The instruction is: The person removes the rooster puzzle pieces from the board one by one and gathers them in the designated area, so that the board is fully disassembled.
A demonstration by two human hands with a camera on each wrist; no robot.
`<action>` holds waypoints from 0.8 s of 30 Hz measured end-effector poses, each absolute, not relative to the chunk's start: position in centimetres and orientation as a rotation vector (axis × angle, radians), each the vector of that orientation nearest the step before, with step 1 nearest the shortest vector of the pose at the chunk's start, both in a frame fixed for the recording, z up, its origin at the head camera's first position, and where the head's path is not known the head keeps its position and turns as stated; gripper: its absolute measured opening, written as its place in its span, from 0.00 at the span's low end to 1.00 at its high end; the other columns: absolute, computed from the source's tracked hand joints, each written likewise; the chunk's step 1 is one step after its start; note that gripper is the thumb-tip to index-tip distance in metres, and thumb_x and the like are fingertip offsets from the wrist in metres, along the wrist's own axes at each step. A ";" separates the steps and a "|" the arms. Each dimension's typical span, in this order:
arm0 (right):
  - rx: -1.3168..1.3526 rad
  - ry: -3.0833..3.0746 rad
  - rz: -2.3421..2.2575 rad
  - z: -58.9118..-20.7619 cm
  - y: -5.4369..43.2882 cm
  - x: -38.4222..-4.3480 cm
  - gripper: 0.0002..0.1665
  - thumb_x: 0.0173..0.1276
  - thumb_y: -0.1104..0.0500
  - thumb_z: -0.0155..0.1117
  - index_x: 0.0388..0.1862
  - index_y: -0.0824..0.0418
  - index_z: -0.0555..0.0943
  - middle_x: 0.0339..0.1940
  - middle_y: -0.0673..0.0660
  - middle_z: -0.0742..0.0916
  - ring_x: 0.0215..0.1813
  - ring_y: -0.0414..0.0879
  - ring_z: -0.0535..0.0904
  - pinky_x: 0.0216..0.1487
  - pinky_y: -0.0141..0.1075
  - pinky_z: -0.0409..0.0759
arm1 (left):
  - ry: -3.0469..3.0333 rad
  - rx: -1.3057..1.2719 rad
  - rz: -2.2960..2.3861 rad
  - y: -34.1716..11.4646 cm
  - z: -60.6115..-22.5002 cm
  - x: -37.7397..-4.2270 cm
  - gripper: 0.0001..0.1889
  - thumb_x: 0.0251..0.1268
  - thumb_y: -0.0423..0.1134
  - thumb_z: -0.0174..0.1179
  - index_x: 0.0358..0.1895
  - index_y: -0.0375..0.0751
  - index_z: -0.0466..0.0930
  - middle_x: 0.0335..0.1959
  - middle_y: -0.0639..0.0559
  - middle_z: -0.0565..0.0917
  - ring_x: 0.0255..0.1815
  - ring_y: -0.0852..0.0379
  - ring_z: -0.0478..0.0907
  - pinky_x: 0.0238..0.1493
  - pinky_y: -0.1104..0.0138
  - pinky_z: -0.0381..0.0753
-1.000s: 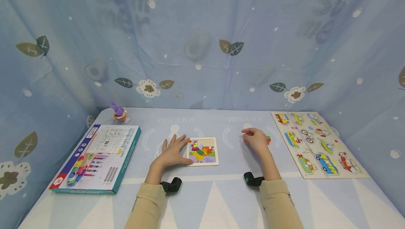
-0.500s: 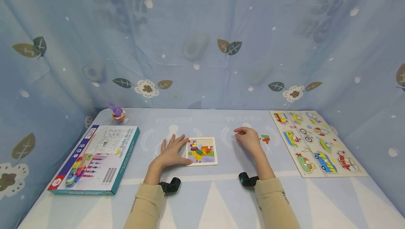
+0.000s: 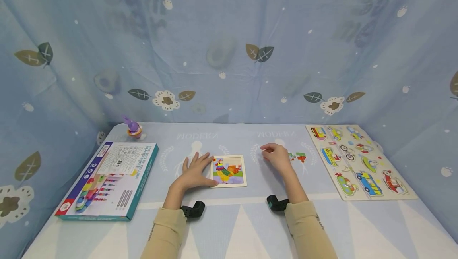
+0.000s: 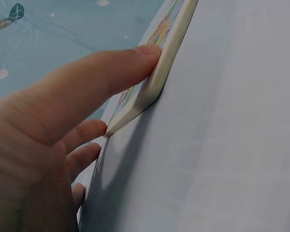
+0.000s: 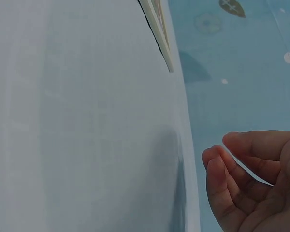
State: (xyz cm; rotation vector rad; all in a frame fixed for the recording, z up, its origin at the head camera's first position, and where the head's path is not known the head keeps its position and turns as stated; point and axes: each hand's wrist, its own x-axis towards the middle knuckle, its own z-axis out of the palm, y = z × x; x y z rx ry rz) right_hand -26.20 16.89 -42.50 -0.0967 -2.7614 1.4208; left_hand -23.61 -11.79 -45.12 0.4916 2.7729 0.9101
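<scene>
A small wooden rooster puzzle (image 3: 228,171) in a pale square frame lies flat in the middle of the table. My left hand (image 3: 193,172) rests at its left side with fingers spread. In the left wrist view the thumb (image 4: 147,50) presses on the frame's edge. To the right of the puzzle, my right hand (image 3: 277,157) hovers with loosely bent fingers. Nothing shows between its fingertips in the right wrist view. Small red and green puzzle pieces (image 3: 301,157) lie just beyond that hand, partly hidden by it.
A boxed toy set (image 3: 111,179) lies at the left, with a purple figurine (image 3: 133,127) behind it. At the right lies a large wooden vehicle puzzle board (image 3: 358,163). A patterned blue curtain (image 3: 229,52) hangs behind the table.
My right hand has moved left toward the rooster puzzle, uncovering more of the small red and green pieces. The left hand has stayed at the frame.
</scene>
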 end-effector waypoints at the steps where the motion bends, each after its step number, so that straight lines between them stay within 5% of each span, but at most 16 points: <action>1: -0.089 -2.763 1.417 -42.5 16.8 -26.2 0.13 0.61 0.66 0.58 0.44 0.68 0.81 0.32 0.60 0.84 0.30 0.48 0.81 0.30 0.32 0.76 | 2.773 0.489 0.908 -11.8 -45.1 -23.6 0.48 0.40 0.53 0.71 0.69 0.43 0.61 0.73 0.46 0.55 0.74 0.39 0.35 0.65 0.41 0.25; 13: -0.056 -2.747 1.394 -42.9 15.3 -26.6 0.11 0.59 0.66 0.60 0.41 0.68 0.83 0.30 0.58 0.84 0.25 0.39 0.78 0.28 0.29 0.74 | 2.779 0.481 0.910 -11.8 -45.1 -23.6 0.48 0.40 0.53 0.71 0.69 0.43 0.61 0.73 0.46 0.55 0.74 0.40 0.35 0.65 0.41 0.25; 24: -0.064 -2.761 1.419 -43.0 13.9 -26.5 0.10 0.59 0.66 0.60 0.41 0.66 0.83 0.31 0.58 0.84 0.27 0.41 0.79 0.29 0.30 0.76 | 2.776 0.479 0.928 -11.8 -45.2 -23.6 0.48 0.39 0.53 0.72 0.68 0.44 0.62 0.72 0.46 0.55 0.74 0.40 0.35 0.65 0.42 0.25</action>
